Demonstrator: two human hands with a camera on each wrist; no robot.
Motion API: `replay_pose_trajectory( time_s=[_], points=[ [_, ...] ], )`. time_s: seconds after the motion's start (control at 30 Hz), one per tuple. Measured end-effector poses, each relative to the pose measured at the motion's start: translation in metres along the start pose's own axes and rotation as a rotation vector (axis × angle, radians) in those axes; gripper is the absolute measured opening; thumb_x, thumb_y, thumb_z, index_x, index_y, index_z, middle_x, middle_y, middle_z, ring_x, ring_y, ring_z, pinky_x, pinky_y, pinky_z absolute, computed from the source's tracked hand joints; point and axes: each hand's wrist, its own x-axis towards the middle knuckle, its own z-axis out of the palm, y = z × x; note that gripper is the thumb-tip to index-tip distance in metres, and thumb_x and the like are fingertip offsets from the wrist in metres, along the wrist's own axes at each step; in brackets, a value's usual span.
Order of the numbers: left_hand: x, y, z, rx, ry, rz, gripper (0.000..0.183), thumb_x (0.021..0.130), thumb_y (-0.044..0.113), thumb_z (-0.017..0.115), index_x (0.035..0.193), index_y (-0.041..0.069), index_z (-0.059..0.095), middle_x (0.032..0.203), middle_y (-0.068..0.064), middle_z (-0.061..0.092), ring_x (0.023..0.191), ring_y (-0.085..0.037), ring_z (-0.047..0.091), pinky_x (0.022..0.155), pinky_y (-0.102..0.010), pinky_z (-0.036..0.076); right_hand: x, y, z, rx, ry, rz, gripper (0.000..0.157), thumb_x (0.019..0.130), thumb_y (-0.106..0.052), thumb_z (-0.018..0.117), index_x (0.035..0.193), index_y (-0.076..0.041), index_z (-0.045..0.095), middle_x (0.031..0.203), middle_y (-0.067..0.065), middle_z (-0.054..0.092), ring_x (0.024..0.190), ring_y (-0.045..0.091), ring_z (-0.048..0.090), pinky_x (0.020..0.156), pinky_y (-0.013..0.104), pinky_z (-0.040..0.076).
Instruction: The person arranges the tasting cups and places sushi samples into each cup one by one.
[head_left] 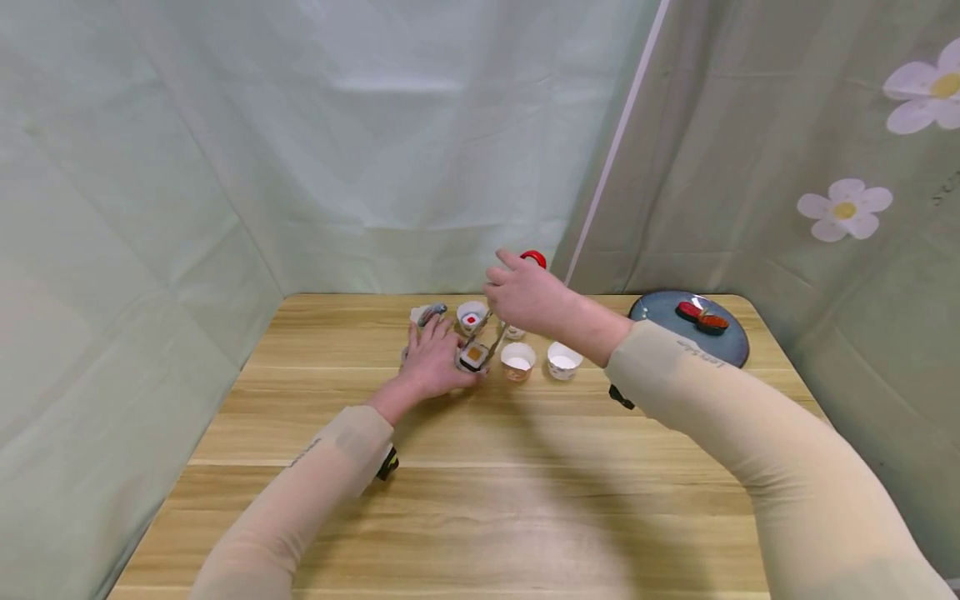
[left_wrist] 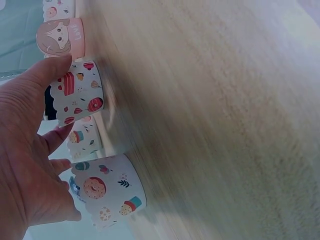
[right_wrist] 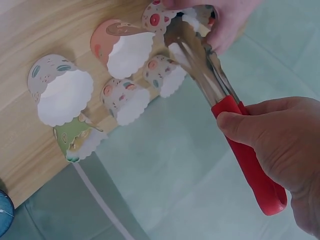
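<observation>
My left hand grips a white paper cup with red prints, thumb on one side and a finger on the other. A sushi roll with an orange centre and white rice shows at that cup's mouth. Above and behind it, my right hand holds metal tongs by their red handles. The metal arms slant down to the cup, one on each side of the roll in the head view. Another paper cup, with a doughnut print, stands beside my left hand's other fingers.
An orange cup and a white cup stand to the right. Behind are a cup with a red-centred roll and a grey-topped piece. A blue plate at the far right bears two sushi pieces.
</observation>
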Motion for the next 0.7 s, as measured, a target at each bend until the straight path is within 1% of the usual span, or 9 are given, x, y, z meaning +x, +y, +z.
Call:
replay_pose_trajectory(
  time_s=[0.2, 0.33, 0.47, 0.57, 0.7],
  points=[
    [0.001, -0.001, 0.001, 0.002, 0.004, 0.007, 0.070, 0.077, 0.065, 0.077, 0.120, 0.011, 0.065, 0.162, -0.016, 0.031, 0.154, -0.040, 0.009, 0.119, -0.068, -0.002, 0.008, -0.005, -0.005, -0.029, 0.005, -0.016, 0.018, 0.099, -0.019, 0.070, 0.115, -0.022, 0.078, 0.125, -0.005, 0.068, 0.123, 0.021, 0.053, 0.120, 0.049, 0.025],
    [0.001, 0.000, 0.001, 0.006, -0.003, 0.005, 0.069, 0.077, 0.065, 0.077, 0.118, 0.011, 0.064, 0.162, -0.015, 0.031, 0.154, -0.040, 0.010, 0.118, -0.069, -0.001, 0.011, -0.009, -0.006, -0.045, -0.006, -0.031, 0.018, 0.099, -0.018, 0.070, 0.114, -0.021, 0.078, 0.128, -0.005, 0.066, 0.125, 0.021, 0.052, 0.120, 0.050, 0.025],
    [0.001, -0.001, 0.001, -0.003, -0.002, 0.010, 0.069, 0.077, 0.064, 0.078, 0.117, 0.009, 0.064, 0.161, -0.015, 0.032, 0.153, -0.041, 0.011, 0.118, -0.070, -0.001, 0.012, -0.010, -0.007, -0.061, -0.014, -0.034, 0.017, 0.099, -0.022, 0.069, 0.114, -0.020, 0.078, 0.131, -0.005, 0.065, 0.126, 0.022, 0.051, 0.120, 0.050, 0.025],
    [0.001, -0.001, 0.001, 0.002, -0.001, 0.012, 0.069, 0.077, 0.063, 0.078, 0.117, 0.008, 0.065, 0.161, -0.016, 0.032, 0.153, -0.041, 0.011, 0.118, -0.070, -0.001, 0.012, -0.010, -0.008, -0.074, -0.022, -0.034, 0.019, 0.099, -0.021, 0.069, 0.116, -0.020, 0.078, 0.133, -0.005, 0.064, 0.128, 0.022, 0.050, 0.120, 0.050, 0.024],
    [0.001, -0.001, 0.000, 0.012, -0.006, 0.008, 0.069, 0.077, 0.064, 0.078, 0.117, 0.009, 0.065, 0.162, -0.015, 0.031, 0.154, -0.040, 0.010, 0.119, -0.068, -0.002, 0.011, -0.009, -0.009, -0.070, -0.031, -0.033, 0.021, 0.099, -0.017, 0.069, 0.118, -0.021, 0.077, 0.133, -0.005, 0.065, 0.129, 0.022, 0.050, 0.121, 0.051, 0.024]
  ],
)
